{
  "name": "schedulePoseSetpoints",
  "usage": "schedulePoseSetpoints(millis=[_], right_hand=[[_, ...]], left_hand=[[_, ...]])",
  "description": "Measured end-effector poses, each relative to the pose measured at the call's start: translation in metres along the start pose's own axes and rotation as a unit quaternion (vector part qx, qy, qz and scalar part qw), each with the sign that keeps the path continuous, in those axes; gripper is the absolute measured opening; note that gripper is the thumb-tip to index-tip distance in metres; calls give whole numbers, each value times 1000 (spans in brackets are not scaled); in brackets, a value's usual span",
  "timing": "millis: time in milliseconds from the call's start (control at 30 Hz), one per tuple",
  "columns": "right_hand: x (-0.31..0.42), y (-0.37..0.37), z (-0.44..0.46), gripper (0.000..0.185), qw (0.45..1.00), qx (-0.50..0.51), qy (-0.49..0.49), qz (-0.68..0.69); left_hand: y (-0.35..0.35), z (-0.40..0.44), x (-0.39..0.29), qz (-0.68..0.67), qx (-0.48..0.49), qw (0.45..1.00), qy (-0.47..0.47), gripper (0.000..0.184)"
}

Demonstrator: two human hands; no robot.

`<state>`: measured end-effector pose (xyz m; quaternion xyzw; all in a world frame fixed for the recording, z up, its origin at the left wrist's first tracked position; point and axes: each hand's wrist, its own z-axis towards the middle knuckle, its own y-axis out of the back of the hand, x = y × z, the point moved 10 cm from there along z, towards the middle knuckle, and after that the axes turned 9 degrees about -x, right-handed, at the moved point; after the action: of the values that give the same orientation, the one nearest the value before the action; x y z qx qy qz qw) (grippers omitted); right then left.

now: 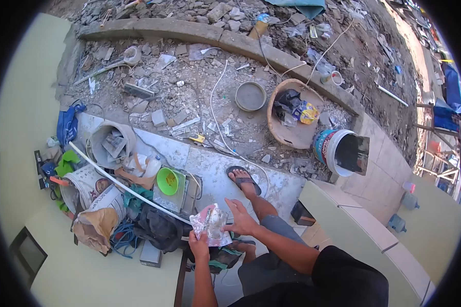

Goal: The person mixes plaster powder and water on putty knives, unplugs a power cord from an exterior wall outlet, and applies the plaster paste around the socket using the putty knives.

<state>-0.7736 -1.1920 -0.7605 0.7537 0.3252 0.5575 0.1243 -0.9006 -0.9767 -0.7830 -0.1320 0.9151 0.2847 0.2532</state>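
A crumpled plastic bag point(208, 221), white and pink with whitish smears, is held up in front of my body. My left hand point(199, 244) grips its lower left edge between thumb and fingers. At the bag's right side is my right hand point(241, 220), its fingers stretched out and apart, with the thumb close to or touching the plastic. What the bag contains is not clear. Just beyond the bag lies a tile cutter point(189, 197) beside a bright green bowl point(170, 182) with some yellowish bits inside.
Left of me stand a white bucket point(130, 135), paper sacks point(95, 227), a black bag point(161, 225) and blue rope point(123, 238). A long white pipe point(112, 179) crosses them. Rubble, a large basin point(279, 130) and a paint bucket point(333, 151) lie ahead. A low wall point(353, 235) is at right.
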Motion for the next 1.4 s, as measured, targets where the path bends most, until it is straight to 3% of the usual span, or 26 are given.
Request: schedulePoseSetpoints(millis=[33, 100, 133, 200, 233, 367, 500, 567, 633, 700, 800, 933, 1000, 1067, 1133, 1167, 1233, 1267, 1333, 1400], right_hand=[[5, 16, 4, 85, 1000, -17, -11, 6], [4, 20, -3, 84, 985, 104, -107, 91], [8, 37, 2, 84, 985, 95, -105, 95], [0, 66, -5, 77, 957, 83, -222, 170], [4, 85, -4, 63, 951, 47, -223, 209], [12, 133, -8, 45, 935, -33, -205, 289], [-36, 146, -10, 43, 936, -167, -120, 287], [-65, 158, -25, 34, 900, -169, -239, 324], [-3, 227, -44, 28, 887, -190, -315, 280], [-33, 199, -44, 29, 899, -191, -194, 343], [14, 190, -66, 28, 900, -144, -194, 363], [41, 149, -93, 15, 901, -88, -207, 371], [79, 148, -96, 19, 922, -86, -66, 371], [92, 134, -114, 27, 916, -12, -68, 396], [110, 95, -141, 34, 919, 156, -134, 335], [137, 86, -150, 34, 918, 191, -114, 329], [164, 82, -172, 37, 806, 201, -230, 507], [164, 78, -185, 37, 810, 213, -224, 499], [175, 91, -185, 31, 911, 144, -1, 387], [174, 92, -185, 36, 919, 116, -10, 376]], left_hand=[[-6, -12, -15, 13, 13, 1000, -10, 20], [-35, -47, -62, -35, 109, 993, -25, 17], [-41, -54, -84, -31, 113, 993, -34, 17], [-52, -72, -115, -6, 135, 990, -30, 14], [-57, -79, -128, -2, 147, 989, -35, 11], [-59, -101, -146, -44, 152, 984, -80, 17], [-36, -112, -143, -118, 104, 985, -76, 18], [-34, -124, -141, -163, 127, 977, -53, 17], [-22, -130, -136, -252, 149, 956, -19, 15], [-10, -143, -130, -309, 162, 937, 2, 21], [-16, -167, -122, -395, 201, 895, 53, 32], [4, -186, -100, -428, 181, 885, 21, 31], [7, -205, -99, -472, 232, 849, 54, 33], [16, -231, -103, -515, 250, 817, 65, 33], [31, -246, -103, -555, 254, 787, 94, 26], [45, -246, -100, -576, 227, 782, 73, 26], [49, -250, -86, -549, 212, 807, 58, 25], [53, -253, -82, -560, 205, 801, 51, 25], [64, -254, -75, -562, 163, 810, 31, 21], [77, -264, -75, -598, 135, 789, 40, 16]])
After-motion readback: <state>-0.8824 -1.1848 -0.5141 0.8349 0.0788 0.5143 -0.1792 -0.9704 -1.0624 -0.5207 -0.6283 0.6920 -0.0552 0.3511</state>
